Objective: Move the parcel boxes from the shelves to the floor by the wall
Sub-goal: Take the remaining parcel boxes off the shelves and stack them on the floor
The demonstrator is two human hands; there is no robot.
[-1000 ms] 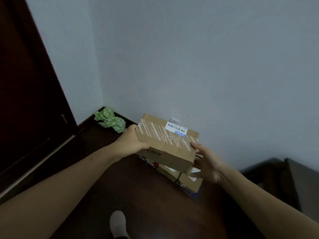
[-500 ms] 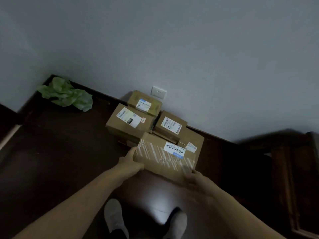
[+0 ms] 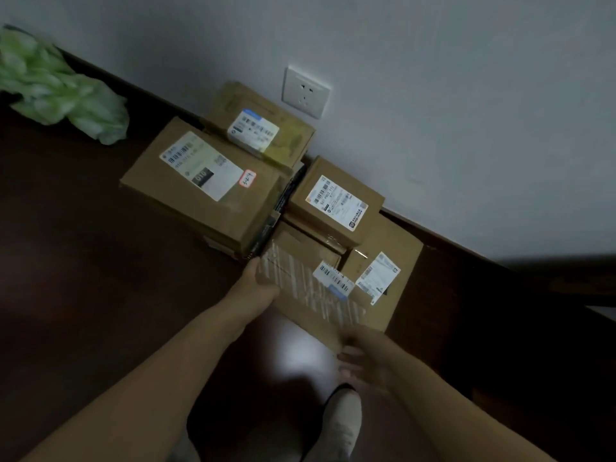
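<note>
Parcel box (image 3: 320, 311), white-striped tape (image 3: 293, 278), barcode label (image 3: 334, 279)

Arms extended, left hand (image 3: 264, 285) grip on parcel box (image 3: 301, 281), right hand (image 3: 365, 356) blurred

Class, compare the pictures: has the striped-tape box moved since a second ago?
Yes, downward. A second ago the striped-tape box was held up over the stacked parcels, hiding most of them; now it sits low at their front, well below the wall socket.
</note>
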